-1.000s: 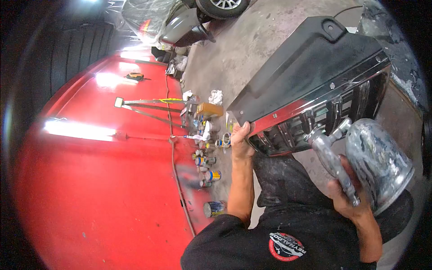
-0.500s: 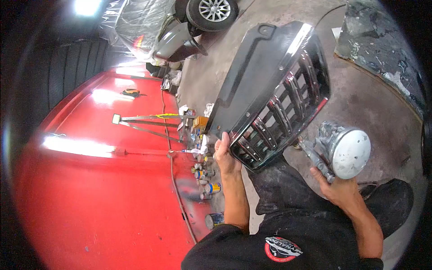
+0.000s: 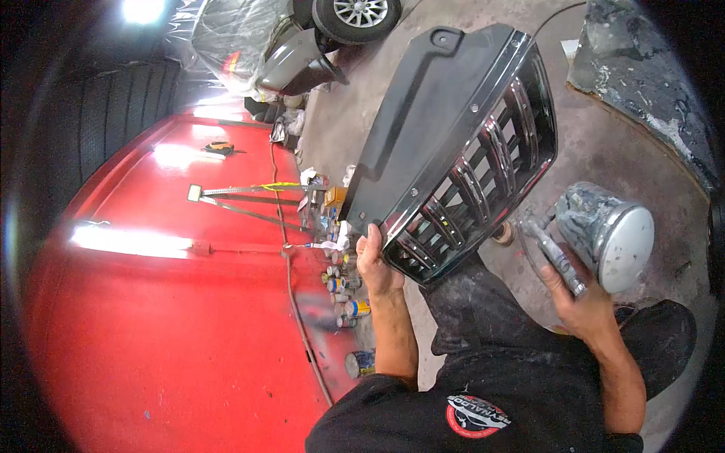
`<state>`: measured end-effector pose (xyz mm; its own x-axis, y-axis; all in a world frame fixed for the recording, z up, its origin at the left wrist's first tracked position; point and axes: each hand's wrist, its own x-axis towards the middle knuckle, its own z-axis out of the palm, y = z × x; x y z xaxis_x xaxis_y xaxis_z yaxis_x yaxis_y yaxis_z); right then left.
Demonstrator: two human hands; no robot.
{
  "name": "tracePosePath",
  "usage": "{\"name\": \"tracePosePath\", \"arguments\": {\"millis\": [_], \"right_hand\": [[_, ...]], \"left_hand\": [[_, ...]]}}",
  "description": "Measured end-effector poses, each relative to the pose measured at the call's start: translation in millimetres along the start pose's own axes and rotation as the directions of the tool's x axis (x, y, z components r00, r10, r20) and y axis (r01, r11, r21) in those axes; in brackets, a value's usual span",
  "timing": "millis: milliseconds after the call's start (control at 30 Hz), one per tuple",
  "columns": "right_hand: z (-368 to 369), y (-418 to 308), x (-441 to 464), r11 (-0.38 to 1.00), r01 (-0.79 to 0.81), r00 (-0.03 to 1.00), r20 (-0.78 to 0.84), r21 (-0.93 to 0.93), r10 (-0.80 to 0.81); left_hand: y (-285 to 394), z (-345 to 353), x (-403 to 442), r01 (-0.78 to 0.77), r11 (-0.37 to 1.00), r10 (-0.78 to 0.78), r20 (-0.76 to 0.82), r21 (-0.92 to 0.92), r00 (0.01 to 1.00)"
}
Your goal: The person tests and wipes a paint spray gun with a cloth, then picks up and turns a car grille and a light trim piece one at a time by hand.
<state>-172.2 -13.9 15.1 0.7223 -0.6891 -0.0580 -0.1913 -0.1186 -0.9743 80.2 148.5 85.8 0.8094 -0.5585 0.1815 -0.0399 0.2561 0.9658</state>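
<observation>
In the head view, my left hand (image 3: pixel 380 264) grips the near lower corner of a glossy black car grille (image 3: pixel 445 136), thumb upward on its edge. The grille is held tilted, its chrome-trimmed slats facing right and its broad flat panel on the left. My right hand (image 3: pixel 589 306) is wrapped around the handle of a spray gun (image 3: pixel 560 260). A paint-smeared cup with a whitish round lid (image 3: pixel 627 249) is attached to the gun. The gun is to the right of the grille, apart from it. Some fingers of the right hand are hidden behind the gun.
Several paint cans (image 3: pixel 356 308) line the foot of a red wall (image 3: pixel 174 332) at left. A hose or cable (image 3: pixel 296 321) runs along that wall. A car wheel (image 3: pixel 359 15) and plastic-covered bodywork (image 3: pixel 234 38) are at the top. A paint-stained panel (image 3: pixel 642 83) lies at upper right.
The spray gun and my right hand have moved right and slightly down, away from the grille. The grille has turned slightly, with its far end a little higher in view. My left hand keeps its hold.
</observation>
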Motion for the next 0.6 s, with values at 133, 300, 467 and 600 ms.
{"name": "tracePosePath", "arguments": {"millis": [133, 300, 467, 600], "right_hand": [[6.8, 2.6, -6.9, 0.997, 0.074, 0.997, 0.029, -0.002, -0.074], [8.1, 2.1, -8.4, 0.978, 0.200, 0.976, 0.076, 0.059, -0.204], [7.1, -4.2, -11.3, 0.963, 0.271, 0.955, 0.125, -0.001, -0.269], [9.5, -1.1, -11.0, 0.963, 0.266, 0.953, 0.137, 0.048, -0.270]], "left_hand": [[3.7, 10.9, -3.3, -0.022, 1.000, 0.022, -0.008, -0.015, 1.000], [4.0, 23.4, -6.0, -0.013, 0.996, 0.011, -0.030, -0.083, 0.999], [5.3, 33.8, -7.1, 0.008, 0.996, -0.010, -0.015, -0.086, 1.000], [5.2, 36.1, -8.5, -0.001, 0.997, 0.003, 0.019, -0.075, 1.000]]}}
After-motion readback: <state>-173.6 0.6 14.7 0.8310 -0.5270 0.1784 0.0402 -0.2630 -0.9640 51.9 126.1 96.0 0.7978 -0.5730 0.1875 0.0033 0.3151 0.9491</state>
